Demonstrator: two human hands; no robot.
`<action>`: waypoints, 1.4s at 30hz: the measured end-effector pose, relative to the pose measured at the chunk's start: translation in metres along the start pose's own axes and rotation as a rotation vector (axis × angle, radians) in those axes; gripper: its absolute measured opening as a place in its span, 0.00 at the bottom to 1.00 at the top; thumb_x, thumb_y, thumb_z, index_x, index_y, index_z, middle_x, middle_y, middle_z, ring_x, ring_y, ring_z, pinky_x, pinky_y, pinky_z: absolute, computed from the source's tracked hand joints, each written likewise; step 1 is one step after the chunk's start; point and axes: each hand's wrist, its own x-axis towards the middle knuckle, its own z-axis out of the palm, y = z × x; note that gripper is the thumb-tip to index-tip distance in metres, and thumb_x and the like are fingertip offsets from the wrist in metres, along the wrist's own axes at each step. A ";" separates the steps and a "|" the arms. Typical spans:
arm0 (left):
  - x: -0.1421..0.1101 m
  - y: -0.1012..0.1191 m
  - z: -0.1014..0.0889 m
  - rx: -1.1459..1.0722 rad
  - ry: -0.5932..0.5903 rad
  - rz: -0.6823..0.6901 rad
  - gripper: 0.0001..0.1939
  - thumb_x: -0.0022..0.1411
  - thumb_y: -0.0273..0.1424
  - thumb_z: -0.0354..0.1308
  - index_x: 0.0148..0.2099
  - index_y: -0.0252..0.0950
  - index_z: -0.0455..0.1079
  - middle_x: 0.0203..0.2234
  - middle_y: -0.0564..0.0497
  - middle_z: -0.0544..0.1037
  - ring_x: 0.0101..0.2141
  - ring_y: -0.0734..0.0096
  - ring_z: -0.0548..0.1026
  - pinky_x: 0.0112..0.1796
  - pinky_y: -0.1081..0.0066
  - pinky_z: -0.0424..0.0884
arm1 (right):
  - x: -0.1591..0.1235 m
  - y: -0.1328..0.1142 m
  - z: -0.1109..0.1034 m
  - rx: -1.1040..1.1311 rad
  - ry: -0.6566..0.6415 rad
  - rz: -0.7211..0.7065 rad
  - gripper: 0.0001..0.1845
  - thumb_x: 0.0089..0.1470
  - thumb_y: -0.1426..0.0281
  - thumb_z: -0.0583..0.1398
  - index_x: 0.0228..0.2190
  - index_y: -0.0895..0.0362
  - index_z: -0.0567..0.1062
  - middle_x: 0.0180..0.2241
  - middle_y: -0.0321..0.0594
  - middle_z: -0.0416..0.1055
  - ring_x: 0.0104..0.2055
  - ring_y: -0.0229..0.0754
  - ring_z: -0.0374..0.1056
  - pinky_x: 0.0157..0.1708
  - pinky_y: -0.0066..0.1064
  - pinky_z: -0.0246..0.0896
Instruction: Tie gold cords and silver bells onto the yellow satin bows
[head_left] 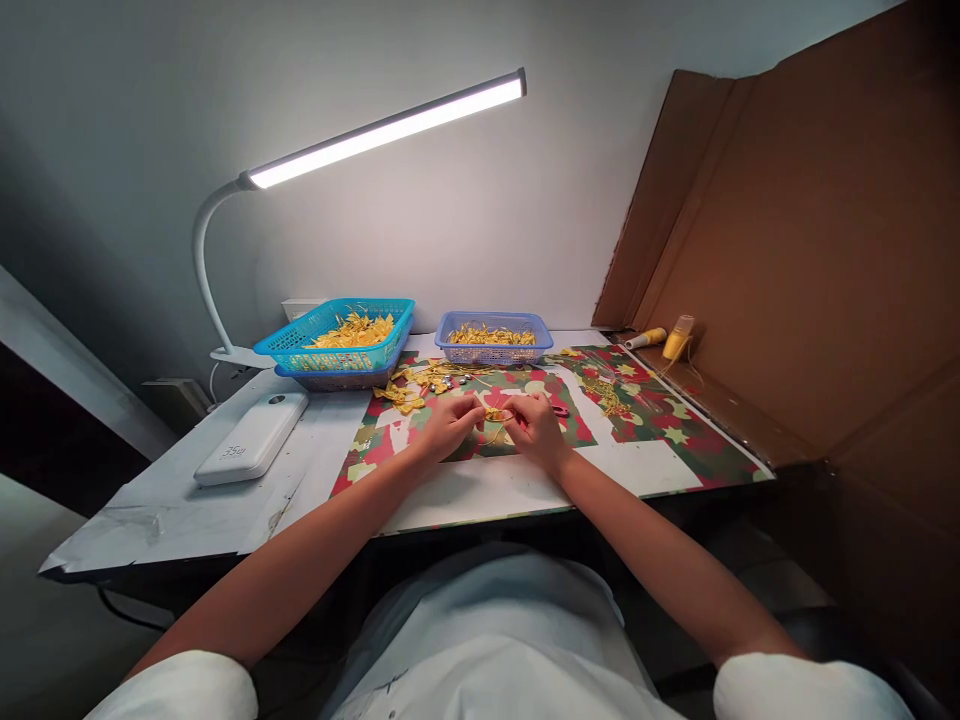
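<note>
My left hand [451, 424] and my right hand [535, 424] meet at the middle of the table, over a red, green and cream star-patterned sheet [660, 425]. Between their fingertips they pinch a small yellow piece [495, 414]; a thin yellow thread hangs below it. Both hands rest on the sheet. A loose heap of yellow pieces [424, 382] lies just beyond my left hand.
A turquoise basket [337, 345] of yellow pieces is stacked on another basket at the back left. A lilac basket [493, 343] sits behind my hands. A white power bank [253, 439] lies left. Yellow thread spools [679, 338] stand by the brown cardboard wall [810, 240]. A lit desk lamp [386, 128] arches overhead.
</note>
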 end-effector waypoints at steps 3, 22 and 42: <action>0.001 0.000 0.002 -0.237 -0.042 -0.130 0.12 0.56 0.39 0.54 0.28 0.37 0.59 0.19 0.56 0.71 0.20 0.75 0.69 0.24 0.74 0.63 | 0.000 0.001 0.001 -0.012 -0.028 -0.006 0.13 0.56 0.69 0.50 0.23 0.56 0.68 0.19 0.32 0.65 0.23 0.36 0.57 0.38 0.33 0.49; -0.006 0.007 -0.003 -0.425 -0.284 -0.105 0.21 0.53 0.42 0.65 0.41 0.36 0.62 0.23 0.53 0.77 0.19 0.79 0.69 0.22 0.78 0.64 | 0.004 0.004 0.001 0.398 -0.126 0.165 0.16 0.55 0.60 0.54 0.20 0.55 0.65 0.19 0.32 0.62 0.24 0.36 0.57 0.27 0.29 0.52; -0.003 0.001 -0.002 -0.320 -0.190 -0.099 0.37 0.56 0.39 0.62 0.65 0.33 0.58 0.24 0.50 0.78 0.20 0.80 0.62 0.22 0.78 0.61 | 0.008 0.047 -0.019 -0.423 -0.237 0.563 0.07 0.53 0.65 0.62 0.30 0.56 0.72 0.42 0.47 0.69 0.50 0.55 0.59 0.45 0.47 0.54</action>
